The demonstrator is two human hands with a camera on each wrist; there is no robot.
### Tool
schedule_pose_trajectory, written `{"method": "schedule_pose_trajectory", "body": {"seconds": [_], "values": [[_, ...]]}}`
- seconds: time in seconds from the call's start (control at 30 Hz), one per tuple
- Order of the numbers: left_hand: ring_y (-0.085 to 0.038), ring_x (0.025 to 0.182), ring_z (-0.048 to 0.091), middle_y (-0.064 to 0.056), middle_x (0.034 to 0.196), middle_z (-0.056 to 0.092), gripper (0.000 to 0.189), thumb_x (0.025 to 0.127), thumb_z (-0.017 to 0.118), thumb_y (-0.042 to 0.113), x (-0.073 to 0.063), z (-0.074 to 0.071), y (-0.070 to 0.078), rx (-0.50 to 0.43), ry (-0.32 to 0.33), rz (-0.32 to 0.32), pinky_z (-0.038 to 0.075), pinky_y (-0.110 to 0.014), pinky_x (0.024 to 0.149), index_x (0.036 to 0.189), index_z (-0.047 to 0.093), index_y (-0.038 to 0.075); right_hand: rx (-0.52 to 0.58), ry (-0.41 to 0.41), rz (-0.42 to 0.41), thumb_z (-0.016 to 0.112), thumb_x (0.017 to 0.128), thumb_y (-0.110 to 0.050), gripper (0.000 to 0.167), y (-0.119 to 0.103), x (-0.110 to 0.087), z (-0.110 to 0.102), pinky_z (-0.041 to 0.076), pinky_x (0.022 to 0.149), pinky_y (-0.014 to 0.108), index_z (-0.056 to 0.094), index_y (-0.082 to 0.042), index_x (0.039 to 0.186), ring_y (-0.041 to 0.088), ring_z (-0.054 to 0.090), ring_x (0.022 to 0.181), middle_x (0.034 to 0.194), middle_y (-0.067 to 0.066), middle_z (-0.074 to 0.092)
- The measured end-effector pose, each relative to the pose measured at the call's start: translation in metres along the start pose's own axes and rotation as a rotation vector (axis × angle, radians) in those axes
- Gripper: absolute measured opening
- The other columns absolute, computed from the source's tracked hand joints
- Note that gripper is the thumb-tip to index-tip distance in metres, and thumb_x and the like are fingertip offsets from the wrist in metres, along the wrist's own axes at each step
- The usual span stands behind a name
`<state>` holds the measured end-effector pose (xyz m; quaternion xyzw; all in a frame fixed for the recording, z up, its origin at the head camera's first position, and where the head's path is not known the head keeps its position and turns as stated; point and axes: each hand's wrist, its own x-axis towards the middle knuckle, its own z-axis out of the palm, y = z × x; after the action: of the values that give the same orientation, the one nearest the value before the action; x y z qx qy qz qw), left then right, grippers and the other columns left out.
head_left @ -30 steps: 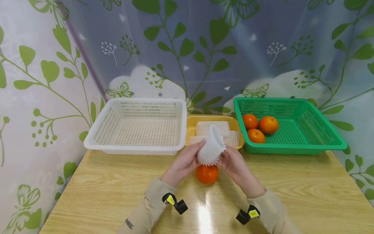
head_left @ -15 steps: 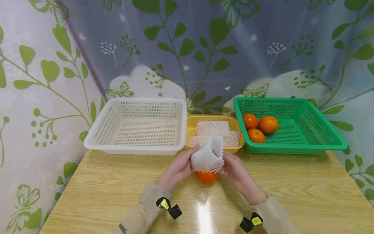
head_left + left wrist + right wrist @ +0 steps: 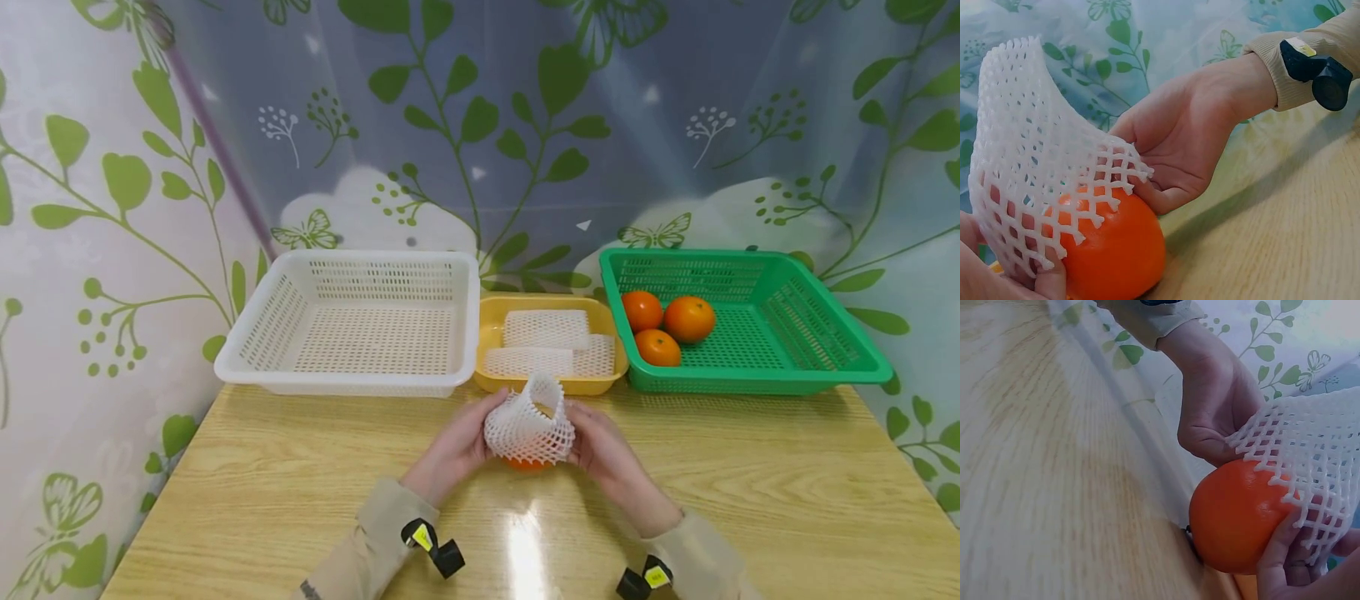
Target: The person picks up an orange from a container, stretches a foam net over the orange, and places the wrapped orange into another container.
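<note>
A white foam net sleeve [image 3: 528, 429] is stretched over the upper part of an orange [image 3: 1119, 250] that sits on the table. My left hand [image 3: 457, 446] pinches the sleeve's rim on the left, with fingertips inside the mesh. On the opposite side, my right hand [image 3: 615, 458] grips the rim between thumb and fingers. The sleeve's narrower far end stands up, with a gap through which a bit of the fruit shows. From the right wrist view, the orange's lower side [image 3: 1232, 519] is bare below the net's jagged edge.
A yellow tray [image 3: 491, 325] with several flat foam sleeves [image 3: 546, 329] stands just behind my hands. To its left is a white basket [image 3: 348, 379]; to its right, a green basket [image 3: 757, 379] holding three oranges [image 3: 688, 320]. A patterned curtain [image 3: 525, 125] hangs behind.
Both hands have lowered the foam sleeve toward me and down over the orange, spreading its rim wider. Most of the fruit is now covered in the head view.
</note>
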<state>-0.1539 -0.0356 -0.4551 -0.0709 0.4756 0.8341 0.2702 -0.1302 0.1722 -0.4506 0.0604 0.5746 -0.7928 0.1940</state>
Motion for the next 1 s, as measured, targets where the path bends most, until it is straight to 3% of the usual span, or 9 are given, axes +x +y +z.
{"method": "schedule_pose_trajectory", "body": {"seconds": [0.17,0.37,0.5,0.63,0.87,1.0], "values": [[-0.009,0.088,0.068,-0.001,0.100,0.071,0.043,0.105,0.055,0.025,-0.001,-0.002,-0.007,-0.014,0.064,-0.014,0.058,-0.021,0.076,0.136,0.054,-0.005,0.000,0.034,0.049,0.044,0.109,-0.021,0.023,0.004,0.000,-0.002,0.050,0.064,0.019,0.066,-0.017,0.102,0.005,0.060,0.073,0.086,-0.006,0.068],[-0.010,0.087,0.069,-0.002,0.099,0.071,0.042,0.104,0.056,0.024,-0.002,-0.005,-0.016,-0.009,0.105,-0.048,0.059,-0.024,0.079,0.134,0.055,-0.005,-0.026,0.114,0.058,0.048,0.108,-0.024,0.020,0.007,0.000,-0.003,0.048,0.063,0.020,0.065,-0.014,0.107,0.006,0.059,0.072,0.087,-0.005,0.067],[-0.011,0.091,0.067,-0.003,0.104,0.070,0.044,0.104,0.057,0.027,-0.003,-0.004,-0.019,0.025,0.139,-0.037,0.058,-0.025,0.082,0.135,0.056,-0.004,-0.087,0.128,0.055,0.043,0.109,-0.021,0.029,0.013,0.002,-0.003,0.053,0.064,0.024,0.058,-0.002,0.126,0.009,0.062,0.074,0.089,-0.002,0.068],[-0.015,0.101,0.063,-0.010,0.119,0.066,0.049,0.105,0.054,0.029,-0.002,-0.002,-0.021,0.070,0.163,-0.011,0.055,-0.030,0.088,0.140,0.052,-0.005,-0.178,0.123,0.037,0.036,0.111,-0.019,0.043,0.018,0.005,-0.002,0.056,0.067,0.028,0.041,0.005,0.146,0.012,0.064,0.082,0.100,0.004,0.067],[-0.017,0.102,0.061,-0.012,0.121,0.065,0.048,0.105,0.052,0.031,-0.001,0.001,-0.024,0.067,0.190,0.010,0.053,-0.030,0.087,0.139,0.053,-0.005,-0.239,0.133,0.018,0.035,0.111,-0.020,0.044,0.018,0.006,0.004,0.058,0.072,0.030,0.041,0.006,0.147,0.019,0.065,0.093,0.121,0.018,0.062],[-0.018,0.104,0.061,-0.013,0.123,0.064,0.049,0.105,0.054,0.031,-0.001,0.004,-0.024,0.063,0.218,0.031,0.054,-0.031,0.088,0.138,0.054,-0.005,-0.259,0.109,0.024,0.035,0.111,-0.041,0.059,0.016,0.004,0.005,0.058,0.083,0.033,0.040,0.005,0.148,0.021,0.064,0.105,0.134,0.025,0.058]]}}
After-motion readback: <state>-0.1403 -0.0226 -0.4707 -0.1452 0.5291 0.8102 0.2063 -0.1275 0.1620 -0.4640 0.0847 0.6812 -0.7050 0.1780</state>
